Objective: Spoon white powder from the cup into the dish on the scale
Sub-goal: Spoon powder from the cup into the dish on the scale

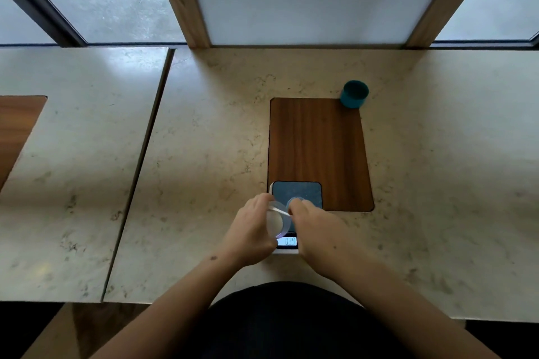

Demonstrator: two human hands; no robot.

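Note:
A small scale (303,191) with a dark grey platform and a lit display (287,241) stands near the front of the counter. A small round dish (295,200) sits on the platform, mostly hidden behind my right hand (313,221). My left hand (250,230) holds a clear plastic cup (276,221) tilted on its side over the scale, with white powder inside. My right hand grips a thin white spoon (282,210) whose end reaches into the cup's mouth.
A teal cup (354,94) stands at the far right corner of a dark wooden inlay (318,143) in the marble counter. A seam (140,160) splits the counter at the left. A white panel with wooden posts rises behind.

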